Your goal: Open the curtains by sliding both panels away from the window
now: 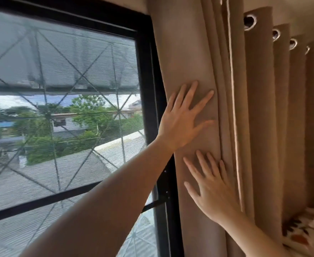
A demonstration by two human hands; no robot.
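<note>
A beige curtain panel (189, 58) hangs bunched in folds just right of the black window frame (146, 89), leaving the glass uncovered. My left hand (184, 119) lies flat on the panel's front fold at mid height, fingers spread and pointing up and right. Below it, my right hand (211, 188) also presses flat against the same fold, fingers spread upward, touching the tight pleats. Neither hand grips the cloth. More beige curtain (260, 108) with metal eyelets (250, 22) continues to the right along the rod. No left-side panel is in view.
The window (59, 108) has a mesh screen and a diagonal metal grille, with trees and roofs outside. At the lower right lies a patterned fabric (304, 230) in white, orange and dark patches. A pale wall and ceiling run above the curtain.
</note>
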